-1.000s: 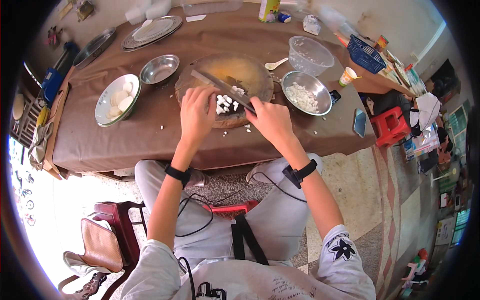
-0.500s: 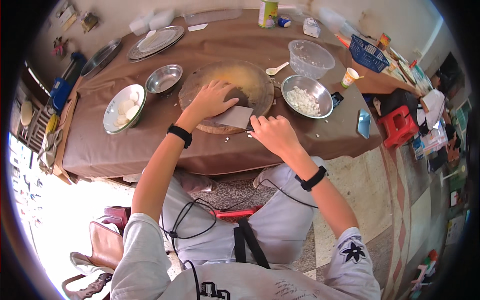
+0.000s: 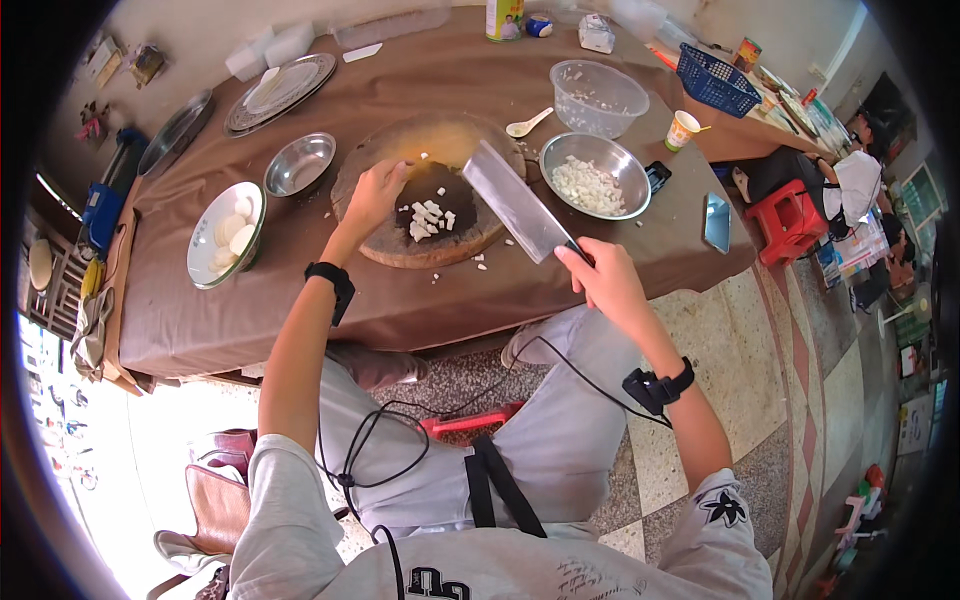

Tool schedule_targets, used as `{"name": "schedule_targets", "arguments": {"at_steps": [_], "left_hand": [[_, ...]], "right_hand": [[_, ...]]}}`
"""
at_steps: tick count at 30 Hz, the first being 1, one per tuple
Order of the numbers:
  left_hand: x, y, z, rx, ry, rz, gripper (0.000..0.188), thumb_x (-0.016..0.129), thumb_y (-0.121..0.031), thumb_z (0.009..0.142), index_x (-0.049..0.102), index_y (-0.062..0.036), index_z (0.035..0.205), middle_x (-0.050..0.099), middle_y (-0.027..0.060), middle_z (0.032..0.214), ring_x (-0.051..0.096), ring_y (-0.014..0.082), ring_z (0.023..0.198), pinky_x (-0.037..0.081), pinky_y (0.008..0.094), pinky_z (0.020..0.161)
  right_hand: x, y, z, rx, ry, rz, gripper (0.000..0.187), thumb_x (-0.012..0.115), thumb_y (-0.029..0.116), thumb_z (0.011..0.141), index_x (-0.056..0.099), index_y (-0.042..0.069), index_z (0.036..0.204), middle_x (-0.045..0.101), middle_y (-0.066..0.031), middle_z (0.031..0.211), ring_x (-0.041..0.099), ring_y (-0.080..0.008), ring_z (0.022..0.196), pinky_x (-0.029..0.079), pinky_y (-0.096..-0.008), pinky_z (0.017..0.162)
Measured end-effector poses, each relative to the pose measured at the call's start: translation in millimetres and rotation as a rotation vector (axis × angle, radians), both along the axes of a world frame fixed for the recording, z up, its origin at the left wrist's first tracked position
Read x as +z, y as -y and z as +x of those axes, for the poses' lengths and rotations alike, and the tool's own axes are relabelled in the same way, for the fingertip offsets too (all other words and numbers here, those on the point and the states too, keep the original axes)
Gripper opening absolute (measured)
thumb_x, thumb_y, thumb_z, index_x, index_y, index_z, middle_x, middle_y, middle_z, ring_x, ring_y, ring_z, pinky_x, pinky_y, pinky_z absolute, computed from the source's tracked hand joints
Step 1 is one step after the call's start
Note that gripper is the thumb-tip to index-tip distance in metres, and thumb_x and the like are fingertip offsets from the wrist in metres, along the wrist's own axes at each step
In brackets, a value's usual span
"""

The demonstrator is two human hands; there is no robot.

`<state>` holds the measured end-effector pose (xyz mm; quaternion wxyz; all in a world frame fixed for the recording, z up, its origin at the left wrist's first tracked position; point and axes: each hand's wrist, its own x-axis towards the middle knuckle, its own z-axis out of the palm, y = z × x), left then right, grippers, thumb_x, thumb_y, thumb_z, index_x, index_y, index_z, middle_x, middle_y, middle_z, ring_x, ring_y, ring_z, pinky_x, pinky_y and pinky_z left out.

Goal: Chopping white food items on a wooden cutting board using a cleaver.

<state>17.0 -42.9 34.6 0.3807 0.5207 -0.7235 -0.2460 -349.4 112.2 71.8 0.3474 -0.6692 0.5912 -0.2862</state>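
My right hand (image 3: 605, 280) is closed round the dark handle of a cleaver (image 3: 518, 200). Its broad blade slants up and to the left, over the right part of a round wooden chopping board (image 3: 480, 230). My left hand (image 3: 375, 195) is at the board's left side with nothing visible in it, its fingers pointing away and partly hidden. On the dark, wet middle of the board lies a small heap of white chopped pieces (image 3: 428, 219). To the right, a steel bowl (image 3: 632, 165) holds white diced bits (image 3: 585, 187). At the left, a white bowl (image 3: 197, 235) contains round white pieces (image 3: 240, 238).
An empty steel bowl (image 3: 300, 165) stands behind my left hand. Beyond the board are a white spoon (image 3: 528, 123) and a clear plastic tub (image 3: 600, 98). A paper cup (image 3: 682, 130) and a phone (image 3: 716, 221) lie towards the right edge. Stacked plates (image 3: 285, 95) sit at the back left.
The cleaver has swung from lying low over the board to a raised slant at the right. My left hand has come off the blade and moved left, uncovering the white pieces.
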Motion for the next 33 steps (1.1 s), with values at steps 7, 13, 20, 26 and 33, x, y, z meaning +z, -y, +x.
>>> {"name": "schedule_targets", "arguments": {"at_steps": [7, 13, 20, 26, 33], "left_hand": [[-24, 54, -8, -0.048, 0.357, -0.139, 0.036, 0.054, -0.022, 0.102, 0.067, 0.0006, 0.127, 0.062, 0.0229, 0.138, 0.057, 0.038, 0.129, 0.045, 0.044, 0.109], [-19, 49, -19, 0.011, 0.314, -0.124, 0.033, 0.055, -0.025, 0.104, 0.071, -0.0013, 0.121, 0.072, 0.0241, 0.118, 0.067, 0.0428, 0.111, 0.052, 0.0477, 0.097], [-13, -16, -12, -0.107, 0.124, -0.082, 0.033, 0.055, -0.023, 0.106, 0.069, 0.0009, 0.123, 0.074, 0.0232, 0.115, 0.07, 0.04, 0.111, 0.053, 0.0428, 0.097], [-26, -46, -7, -0.09, -0.174, 0.009, 0.045, 0.048, -0.031, 0.112, 0.063, 0.0047, 0.134, 0.072, 0.0197, 0.127, 0.065, 0.0274, 0.124, 0.046, 0.0382, 0.108], [-44, -30, -33, 0.113, -0.395, 0.084, 0.067, 0.034, -0.05, 0.113, 0.063, 0.0067, 0.135, 0.065, 0.0219, 0.138, 0.057, 0.0286, 0.134, 0.038, 0.0382, 0.116]], "right_hand": [[-44, 25, 31, -0.083, 0.658, 0.301, 0.044, 0.059, 0.042, 0.106, 0.064, 0.0, 0.097, 0.06, -0.0048, 0.063, 0.054, -0.0128, 0.043, 0.042, -0.0282, 0.04], [-64, 11, 45, -0.142, 0.689, 0.409, 0.045, 0.058, 0.045, 0.106, 0.065, 0.001, 0.101, 0.06, -0.0033, 0.065, 0.054, -0.0113, 0.045, 0.042, -0.0271, 0.041], [-73, 4, 72, -0.184, 0.785, 0.397, 0.043, 0.058, 0.043, 0.107, 0.064, 0.002, 0.096, 0.061, -0.004, 0.063, 0.057, -0.0122, 0.046, 0.044, -0.0268, 0.043], [-87, 8, 105, -0.2, 0.783, 0.341, 0.044, 0.058, 0.041, 0.106, 0.063, 0.0, 0.092, 0.063, -0.0076, 0.06, 0.057, -0.0142, 0.043, 0.043, -0.0281, 0.041], [-94, 10, 142, -0.221, 0.779, 0.282, 0.046, 0.059, 0.039, 0.105, 0.064, -0.004, 0.087, 0.065, -0.0109, 0.058, 0.06, -0.0164, 0.041, 0.043, -0.0301, 0.039]]}}
